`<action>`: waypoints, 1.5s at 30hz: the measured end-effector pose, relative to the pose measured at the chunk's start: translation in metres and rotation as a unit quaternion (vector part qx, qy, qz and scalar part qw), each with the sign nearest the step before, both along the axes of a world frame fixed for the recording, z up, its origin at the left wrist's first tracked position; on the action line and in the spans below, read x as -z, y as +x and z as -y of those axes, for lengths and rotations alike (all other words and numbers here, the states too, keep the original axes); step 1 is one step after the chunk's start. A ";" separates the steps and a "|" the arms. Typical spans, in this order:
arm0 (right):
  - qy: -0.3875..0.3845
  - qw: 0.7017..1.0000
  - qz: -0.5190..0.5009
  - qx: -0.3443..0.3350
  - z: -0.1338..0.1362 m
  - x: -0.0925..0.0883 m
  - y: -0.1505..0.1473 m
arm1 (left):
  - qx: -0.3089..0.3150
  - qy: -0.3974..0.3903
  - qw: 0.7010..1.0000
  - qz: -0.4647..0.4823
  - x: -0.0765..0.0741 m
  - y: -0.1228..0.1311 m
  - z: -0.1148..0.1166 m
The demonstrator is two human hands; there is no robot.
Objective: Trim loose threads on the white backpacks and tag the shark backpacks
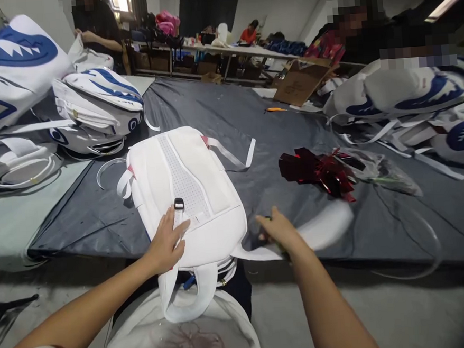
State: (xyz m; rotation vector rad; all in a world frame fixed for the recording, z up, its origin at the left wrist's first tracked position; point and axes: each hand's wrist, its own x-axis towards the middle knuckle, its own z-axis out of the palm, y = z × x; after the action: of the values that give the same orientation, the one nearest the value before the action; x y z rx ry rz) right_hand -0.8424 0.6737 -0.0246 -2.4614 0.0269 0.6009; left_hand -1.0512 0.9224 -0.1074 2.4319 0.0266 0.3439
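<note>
A white backpack (185,182) lies back panel up at the table's near edge, its looped white strap (189,304) hanging toward my lap. My left hand (168,242) rests on its lower left part, fingers spread, beside a narrow strap with a black buckle (179,203). To the right of the bag, my right hand (278,230) is raised with curled fingers. Something small and dark shows in it, too blurred to name. A wide white strap (331,225), smeared by motion, runs from the bag behind my right wrist.
White and blue backpacks are piled on the left (100,106) and right (401,93). Shiny red foil (319,170) and a clear plastic bag (391,176) lie on the dark table cover (211,98). A cardboard box (301,81) stands farther back. Several people are around.
</note>
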 end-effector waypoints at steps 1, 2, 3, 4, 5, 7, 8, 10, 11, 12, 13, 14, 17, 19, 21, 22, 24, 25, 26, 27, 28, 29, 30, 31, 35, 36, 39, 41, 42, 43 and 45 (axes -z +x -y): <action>0.012 1.000 -0.011 0.022 0.006 0.003 0.009 | -0.013 -0.039 0.999 0.012 0.000 -0.001 -0.002; 0.028 0.999 -0.021 0.035 0.010 0.006 0.016 | -0.038 -0.080 0.996 0.024 -0.001 -0.002 -0.005; 0.046 0.998 -0.031 0.039 0.012 0.009 0.020 | -0.073 -0.121 0.989 0.038 -0.003 -0.004 -0.010; 0.065 0.996 -0.039 0.037 0.011 0.012 0.023 | -0.116 -0.160 0.979 0.054 -0.005 -0.009 -0.017; 0.082 0.995 -0.045 0.031 0.009 0.014 0.024 | -0.163 -0.195 0.965 0.068 -0.008 -0.015 -0.026; 0.111 0.992 -0.050 0.012 0.001 0.019 0.024 | -0.288 -0.236 0.924 0.083 -0.015 -0.037 -0.050; 0.123 0.991 -0.049 0.002 -0.005 0.021 0.024 | -0.361 -0.228 0.901 0.074 -0.018 -0.051 -0.062; 0.140 0.989 -0.046 -0.021 -0.016 0.024 0.027 | -0.496 -0.124 0.859 0.028 -0.026 -0.081 -0.081; 0.147 0.988 -0.045 -0.033 -0.021 0.026 0.030 | -0.528 -0.045 0.848 0.012 -0.030 -0.093 -0.084; 0.154 0.986 -0.047 -0.048 -0.026 0.027 0.033 | -0.524 0.021 0.852 0.011 -0.034 -0.101 -0.082; 0.161 0.983 -0.052 -0.065 -0.030 0.028 0.037 | -0.479 0.059 0.875 0.020 -0.037 -0.105 -0.074; 0.169 0.980 -0.058 -0.083 -0.034 0.029 0.039 | -0.401 0.067 0.913 0.033 -0.038 -0.104 -0.061; 0.192 0.971 -0.067 -0.128 -0.040 0.032 0.039 | -0.055 0.020 0.998 0.000 -0.026 -0.079 -0.009; 0.205 0.968 -0.047 -0.140 -0.039 0.033 0.028 | 0.092 0.046 0.993 -0.055 -0.002 -0.060 0.016; 0.217 0.965 -0.006 -0.146 -0.037 0.034 0.009 | 0.123 0.062 0.988 -0.071 0.029 -0.052 0.021; 0.223 0.963 0.018 -0.147 -0.035 0.035 -0.004 | 0.128 0.065 0.987 -0.076 0.044 -0.052 0.017; 0.238 0.956 0.068 -0.154 -0.031 0.038 -0.034 | 0.144 0.066 0.984 -0.087 0.068 -0.063 -0.002; 0.243 0.950 0.098 -0.167 -0.029 0.040 -0.049 | 0.159 0.070 0.980 -0.094 0.075 -0.071 -0.013; 0.245 0.943 0.130 -0.183 -0.025 0.042 -0.064 | 0.178 0.075 0.976 -0.102 0.078 -0.079 -0.024; 0.241 0.936 0.161 -0.200 -0.022 0.045 -0.078 | 0.198 0.081 0.971 -0.107 0.077 -0.087 -0.034; 0.234 0.929 0.187 -0.215 -0.018 0.049 -0.089 | 0.222 0.088 0.966 -0.104 0.071 -0.092 -0.041; 0.224 0.925 0.207 -0.228 -0.014 0.052 -0.097 | 0.243 0.094 0.962 -0.087 0.061 -0.093 -0.045; 0.214 0.922 0.219 -0.237 -0.010 0.056 -0.102 | 0.260 0.103 0.959 -0.052 0.046 -0.089 -0.047; 0.206 0.921 0.223 -0.243 -0.007 0.059 -0.105 | 0.267 0.112 0.957 -0.001 0.028 -0.080 -0.047; 0.182 0.911 0.248 -0.275 -0.003 0.062 -0.108 | 0.176 0.158 0.948 0.211 -0.063 0.019 -0.036; 0.179 0.910 0.251 -0.278 -0.003 0.062 -0.109 | 0.145 0.182 0.947 0.223 -0.083 0.053 -0.033; 0.188 0.909 0.255 -0.271 0.000 0.062 -0.116 | 0.103 0.263 0.935 0.213 -0.128 0.148 -0.033; 0.205 0.908 0.258 -0.259 0.008 0.067 -0.119 | 0.128 0.330 0.920 0.167 -0.142 0.185 -0.033; 0.212 0.908 0.256 -0.253 0.013 0.071 -0.118 | 0.150 0.357 0.910 0.146 -0.146 0.193 -0.031; 0.217 0.911 0.251 -0.246 0.018 0.075 -0.116 | 0.174 0.377 0.900 0.133 -0.148 0.194 -0.027; 0.214 0.923 0.227 -0.223 0.029 0.086 -0.107 | 0.213 0.398 0.882 0.133 -0.152 0.180 -0.014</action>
State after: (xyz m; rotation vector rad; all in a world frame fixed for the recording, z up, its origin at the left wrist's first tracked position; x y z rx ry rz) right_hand -0.9495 0.6449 -0.1101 -2.1136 -0.7847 0.1676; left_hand -0.8714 0.9362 0.0447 3.0456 -0.9272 0.5590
